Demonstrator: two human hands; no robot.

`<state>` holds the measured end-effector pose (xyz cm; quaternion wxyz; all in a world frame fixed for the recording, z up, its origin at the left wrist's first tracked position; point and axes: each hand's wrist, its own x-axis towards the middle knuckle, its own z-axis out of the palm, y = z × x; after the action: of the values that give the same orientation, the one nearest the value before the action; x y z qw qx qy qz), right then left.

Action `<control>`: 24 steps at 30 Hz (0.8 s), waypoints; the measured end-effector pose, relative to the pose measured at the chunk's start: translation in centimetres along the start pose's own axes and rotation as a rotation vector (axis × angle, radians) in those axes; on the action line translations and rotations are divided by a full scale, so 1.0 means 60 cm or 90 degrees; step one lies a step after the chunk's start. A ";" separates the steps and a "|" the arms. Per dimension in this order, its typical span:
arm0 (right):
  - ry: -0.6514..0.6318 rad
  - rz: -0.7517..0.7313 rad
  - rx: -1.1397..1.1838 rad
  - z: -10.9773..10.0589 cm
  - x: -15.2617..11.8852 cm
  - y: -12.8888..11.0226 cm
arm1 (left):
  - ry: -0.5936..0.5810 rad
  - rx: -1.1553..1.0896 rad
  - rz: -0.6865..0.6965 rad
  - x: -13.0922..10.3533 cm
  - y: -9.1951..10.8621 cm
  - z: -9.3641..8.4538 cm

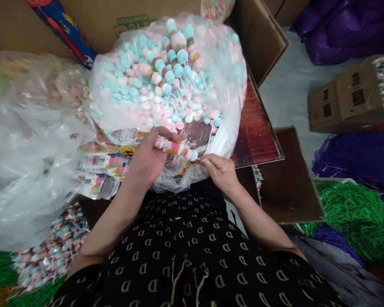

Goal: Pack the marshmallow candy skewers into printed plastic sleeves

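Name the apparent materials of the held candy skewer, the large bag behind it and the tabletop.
Candy skewer: perhaps marshmallow; its pastel pieces look soft and matte.
Large bag: probably thin, glossy plastic; it creases, and candies show through.
Tabletop: reddish wood or wood-look sheet; the streaky pattern leaves both open.

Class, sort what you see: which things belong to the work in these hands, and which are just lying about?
In the work:
- candy skewer, in left hand and right hand
- other skewers
- pastel candies
- printed wrappers

Apparently lying about:
- green strands
- purple strands
- purple bags
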<state>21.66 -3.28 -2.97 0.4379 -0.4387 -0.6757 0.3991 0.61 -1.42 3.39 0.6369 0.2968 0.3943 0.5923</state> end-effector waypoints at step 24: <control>-0.028 0.208 0.317 0.066 -0.010 -0.030 | -0.020 0.020 0.000 0.000 -0.010 0.005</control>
<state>17.61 -5.02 -2.62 0.4474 -0.4121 -0.4863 0.6273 1.17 -1.48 3.02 0.6381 0.3164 0.3933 0.5814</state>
